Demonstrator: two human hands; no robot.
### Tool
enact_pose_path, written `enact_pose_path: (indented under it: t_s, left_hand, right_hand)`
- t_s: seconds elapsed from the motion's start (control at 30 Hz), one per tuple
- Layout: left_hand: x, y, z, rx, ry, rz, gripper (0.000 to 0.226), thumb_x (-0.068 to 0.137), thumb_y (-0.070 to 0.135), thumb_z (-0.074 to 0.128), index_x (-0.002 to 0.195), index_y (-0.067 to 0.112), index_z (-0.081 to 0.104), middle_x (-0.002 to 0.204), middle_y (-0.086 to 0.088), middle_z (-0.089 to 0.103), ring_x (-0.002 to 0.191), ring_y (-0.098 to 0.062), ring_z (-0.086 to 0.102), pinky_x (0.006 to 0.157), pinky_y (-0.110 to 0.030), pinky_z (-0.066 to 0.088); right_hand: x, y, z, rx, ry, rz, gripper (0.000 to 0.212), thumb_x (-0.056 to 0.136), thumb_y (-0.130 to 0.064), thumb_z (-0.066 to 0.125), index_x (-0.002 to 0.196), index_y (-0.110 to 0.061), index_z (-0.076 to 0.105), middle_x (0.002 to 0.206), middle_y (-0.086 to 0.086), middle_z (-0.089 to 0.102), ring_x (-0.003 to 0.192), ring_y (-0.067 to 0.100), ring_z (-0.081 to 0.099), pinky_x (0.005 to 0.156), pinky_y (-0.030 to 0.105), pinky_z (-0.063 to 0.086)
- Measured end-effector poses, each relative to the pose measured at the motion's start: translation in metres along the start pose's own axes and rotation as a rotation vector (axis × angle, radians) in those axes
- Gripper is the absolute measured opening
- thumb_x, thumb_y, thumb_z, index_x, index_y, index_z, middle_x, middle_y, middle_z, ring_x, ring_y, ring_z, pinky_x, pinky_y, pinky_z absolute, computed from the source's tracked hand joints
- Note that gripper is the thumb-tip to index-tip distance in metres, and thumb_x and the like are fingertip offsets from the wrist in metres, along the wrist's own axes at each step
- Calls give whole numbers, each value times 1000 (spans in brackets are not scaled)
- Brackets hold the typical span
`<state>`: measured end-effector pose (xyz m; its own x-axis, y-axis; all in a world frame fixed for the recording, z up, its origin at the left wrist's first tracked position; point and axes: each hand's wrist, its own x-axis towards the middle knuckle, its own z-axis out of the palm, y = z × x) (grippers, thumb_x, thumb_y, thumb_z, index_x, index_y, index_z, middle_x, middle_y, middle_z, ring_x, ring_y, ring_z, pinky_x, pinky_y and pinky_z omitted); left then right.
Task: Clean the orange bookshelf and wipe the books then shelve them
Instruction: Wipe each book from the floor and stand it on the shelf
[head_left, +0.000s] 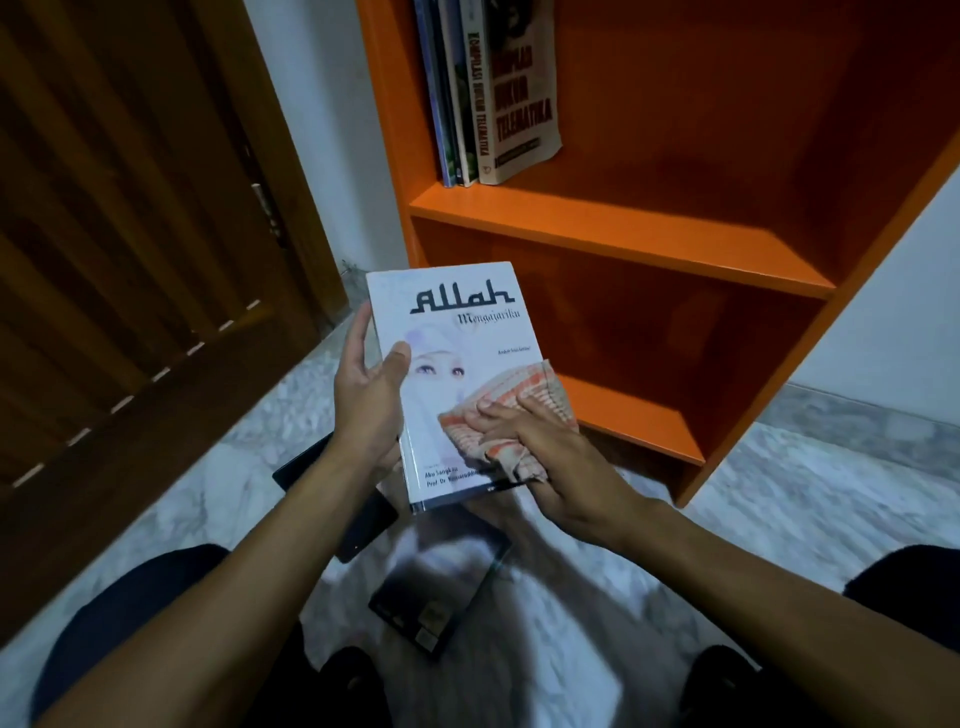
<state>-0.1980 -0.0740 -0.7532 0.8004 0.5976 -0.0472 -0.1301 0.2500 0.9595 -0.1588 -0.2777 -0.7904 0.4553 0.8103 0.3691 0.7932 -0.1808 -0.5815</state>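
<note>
My left hand (370, 395) grips the left edge of a white book (447, 338) titled "Allah", held cover up above the floor. My right hand (561, 467) presses an orange-and-white checked cloth (519, 410) onto the lower right of the cover. The orange bookshelf (623, 228) stands ahead on the right. Several books (493, 93) stand upright at the left end of its upper shelf. The two lower shelves show nothing on them.
Dark books (441, 592) lie on the marble floor (779, 519) between my knees, another dark one (363, 519) under my left wrist. A brown wooden door (130, 234) fills the left. White wall sits behind the shelf.
</note>
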Motion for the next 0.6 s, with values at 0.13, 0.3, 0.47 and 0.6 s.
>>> enact_pose_path:
  t_s: [0.13, 0.3, 0.47, 0.6]
  left_hand:
    - [9, 9, -11, 9, 95, 46, 53, 103, 4, 49, 142, 39, 42, 127, 2, 69, 109, -22, 70, 91, -52, 57]
    - [12, 13, -17, 89, 173, 99, 48, 104, 10, 48, 133, 48, 44, 140, 0, 59, 116, -20, 66, 86, -40, 59]
    - [-1, 12, -11, 155, 90, 70, 47, 107, 14, 43, 143, 43, 38, 99, 20, 75, 92, -9, 74, 69, -32, 61]
    - [-21, 0, 3, 200, -72, 23, 48, 107, 15, 41, 146, 43, 36, 99, 14, 76, 93, -13, 75, 77, -39, 61]
  right_hand:
    - [-7, -14, 7, 111, 6, -8, 48, 90, -30, 38, 128, -9, 60, 133, 5, 62, 129, 16, 53, 112, 29, 36]
    - [-2, -17, -5, 145, 59, 28, 27, 87, -21, 37, 109, -25, 54, 92, -30, 57, 81, -11, 53, 71, 11, 39]
    - [22, -13, -33, 407, 415, 337, 22, 98, -10, 47, 99, -30, 56, 62, -7, 60, 39, 4, 50, 38, 23, 38]
    - [41, -3, -58, 324, 697, 402, 17, 99, -9, 48, 106, -20, 58, 81, 10, 64, 63, 18, 59, 50, 37, 44]
